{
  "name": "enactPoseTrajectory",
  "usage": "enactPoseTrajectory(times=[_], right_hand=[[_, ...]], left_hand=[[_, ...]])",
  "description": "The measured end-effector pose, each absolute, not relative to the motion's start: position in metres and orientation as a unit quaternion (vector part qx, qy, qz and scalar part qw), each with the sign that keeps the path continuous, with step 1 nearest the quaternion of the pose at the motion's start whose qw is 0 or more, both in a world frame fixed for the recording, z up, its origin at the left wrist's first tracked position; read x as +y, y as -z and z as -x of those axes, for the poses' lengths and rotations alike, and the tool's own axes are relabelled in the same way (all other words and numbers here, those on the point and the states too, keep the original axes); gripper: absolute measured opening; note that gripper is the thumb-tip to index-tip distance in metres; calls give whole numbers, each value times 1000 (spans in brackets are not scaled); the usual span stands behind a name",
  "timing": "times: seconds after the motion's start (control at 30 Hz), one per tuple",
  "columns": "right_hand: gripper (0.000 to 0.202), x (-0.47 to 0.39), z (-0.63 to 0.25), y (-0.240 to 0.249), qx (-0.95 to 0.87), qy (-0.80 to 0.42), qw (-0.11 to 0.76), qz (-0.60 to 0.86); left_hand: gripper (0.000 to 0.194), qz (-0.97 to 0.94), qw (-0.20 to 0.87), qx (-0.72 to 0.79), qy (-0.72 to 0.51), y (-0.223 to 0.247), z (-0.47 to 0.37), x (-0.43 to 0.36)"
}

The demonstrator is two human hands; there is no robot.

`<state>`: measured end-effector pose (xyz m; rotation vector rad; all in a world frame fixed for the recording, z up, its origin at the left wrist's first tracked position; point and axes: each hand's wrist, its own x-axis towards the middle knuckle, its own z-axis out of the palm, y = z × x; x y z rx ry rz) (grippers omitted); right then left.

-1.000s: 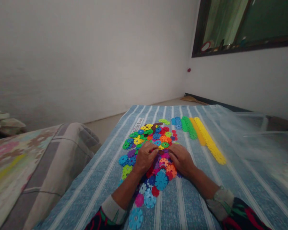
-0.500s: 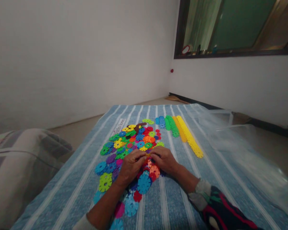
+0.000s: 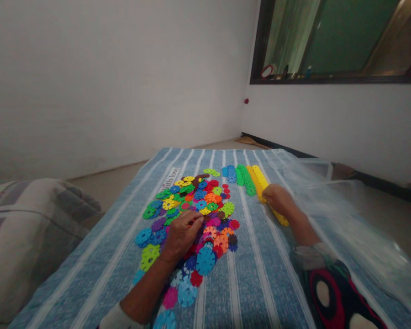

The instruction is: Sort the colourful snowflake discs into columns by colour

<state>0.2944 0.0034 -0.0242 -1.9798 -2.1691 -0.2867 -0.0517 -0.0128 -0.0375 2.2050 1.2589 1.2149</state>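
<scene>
My left hand [image 3: 184,232] hovers over a spread pile of notched plastic discs [image 3: 221,241] in many colours. Its thumb and fingers are pinched together, and whatever they hold is hidden. Further right, my right hand [image 3: 280,201] is closed, its fingertips at the near end of an amber row of overlapping discs [image 3: 254,178]. Part of the longer yellow row [image 3: 260,176] beside it is covered by that hand. I cannot make out what is between the right fingers. A green row [image 3: 245,180] and a blue row [image 3: 231,174] lie left of the amber one.
A blue-and-white striped cloth [image 3: 260,283] covers the surface. Clear plastic containers [image 3: 335,192] and plastic film [image 3: 373,256] lie along its right side. Some lime discs [image 3: 211,172] lie behind the pile. Draped fabric [image 3: 37,237] is at far left.
My hands were together over the pile with something small and yellow-orange between them. The right hand has moved right and away to the yellow and amber rows; the left stays over the pile.
</scene>
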Motion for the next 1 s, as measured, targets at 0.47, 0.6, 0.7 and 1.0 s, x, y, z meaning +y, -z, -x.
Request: enactPoseTrajectory(times=[0.47, 0.6, 0.7, 1.0], right_hand=[[29, 5, -296, 37, -687, 80, 8, 722], [30, 5, -295, 40, -673, 79, 9, 735], [30, 4, -294, 39, -664, 83, 17, 743], [26, 2, -264, 36, -710, 72, 50, 699]], left_hand=[[22, -788, 136, 432, -418, 45, 54, -11], [22, -787, 140, 430, -419, 44, 54, -11], [21, -784, 144, 435, -418, 43, 56, -11], [21, -748, 125, 484, -436, 44, 66, -6]])
